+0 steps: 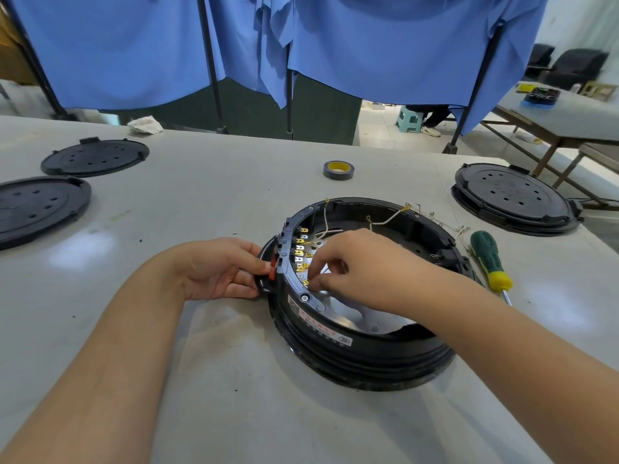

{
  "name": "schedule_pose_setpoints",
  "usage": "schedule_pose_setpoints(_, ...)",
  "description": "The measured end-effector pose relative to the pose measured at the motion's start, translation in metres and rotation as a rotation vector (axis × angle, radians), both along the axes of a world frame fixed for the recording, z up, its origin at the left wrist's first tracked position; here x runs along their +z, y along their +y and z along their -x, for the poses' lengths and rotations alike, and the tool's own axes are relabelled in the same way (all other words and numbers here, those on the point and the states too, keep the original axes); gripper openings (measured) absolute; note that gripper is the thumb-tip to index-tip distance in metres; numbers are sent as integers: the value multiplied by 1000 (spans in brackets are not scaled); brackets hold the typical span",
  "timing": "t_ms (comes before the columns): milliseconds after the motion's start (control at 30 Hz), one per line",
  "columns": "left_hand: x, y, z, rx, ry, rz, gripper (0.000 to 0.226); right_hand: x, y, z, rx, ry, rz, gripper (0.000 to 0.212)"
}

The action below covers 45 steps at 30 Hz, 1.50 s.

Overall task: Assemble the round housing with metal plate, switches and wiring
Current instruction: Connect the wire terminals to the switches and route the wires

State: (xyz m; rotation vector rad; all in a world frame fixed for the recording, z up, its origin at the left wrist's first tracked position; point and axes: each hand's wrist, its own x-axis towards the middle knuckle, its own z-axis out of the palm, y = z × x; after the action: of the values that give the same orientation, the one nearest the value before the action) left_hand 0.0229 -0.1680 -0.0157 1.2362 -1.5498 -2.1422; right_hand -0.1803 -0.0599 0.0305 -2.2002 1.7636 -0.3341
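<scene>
A round black plastic housing (365, 329) is set open side up on the grey table (207, 346), near the front and right of centre. A bright metal plate (355, 316) is seen inside it, and a row of brass-coloured switch terminals (300, 251) is fitted along the inner left wall. White braided wires (385, 220) are draped across the opening and over the far rim.

The left hand (221, 267) is held against the outer left side of the housing; its fingers are curled and a small red switch part (272, 271) is pinched at the fingertips. The right hand (351, 262) is reached into the housing, thumb and forefinger closed on a small brass terminal (306, 283).

A green and yellow screwdriver (490, 262) is laid just right of the housing. A roll of dark tape (338, 169) stands beyond it. Black round perforated covers (95, 157) lie at left and right.
</scene>
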Motion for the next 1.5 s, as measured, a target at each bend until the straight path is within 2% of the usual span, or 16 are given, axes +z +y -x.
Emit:
schedule_pose_setpoints(100, 2, 4, 1, -63, 0, -4, 43, 0, 1, 2, 46, 60, 27, 9)
schedule_pose_setpoints(233, 0, 5, 2, -149, 16, -5, 76, -3, 8, 5, 90, 107, 52, 11)
schedule_pose_setpoints(500, -1, 3, 0, -180, 10, 5, 93, -4, 12, 6, 104, 72, 74, 14)
schedule_pose_setpoints(667, -2, 2, -1, -165, 8, 5, 81, -5, 12, 3, 115, 58, 88, 19)
schedule_pose_setpoints(833, -2, 2, -1, -168, 8, 1, 80, -4, 13, 1, 123, 55, 83, 20)
schedule_pose_setpoints(967, -2, 2, -2, -170, 12, -2, 90, -3, 14, 2, 127, 59, 78, 18)
schedule_pose_setpoints(1167, -4, 1, -2, -167, 17, -2, 77, -4, 14, 1, 130, 67, 90, 14)
schedule_pose_setpoints(1500, -3, 0, -2, -177, 15, -1, 77, -3, 14, -3, 128, 104, 99, 15)
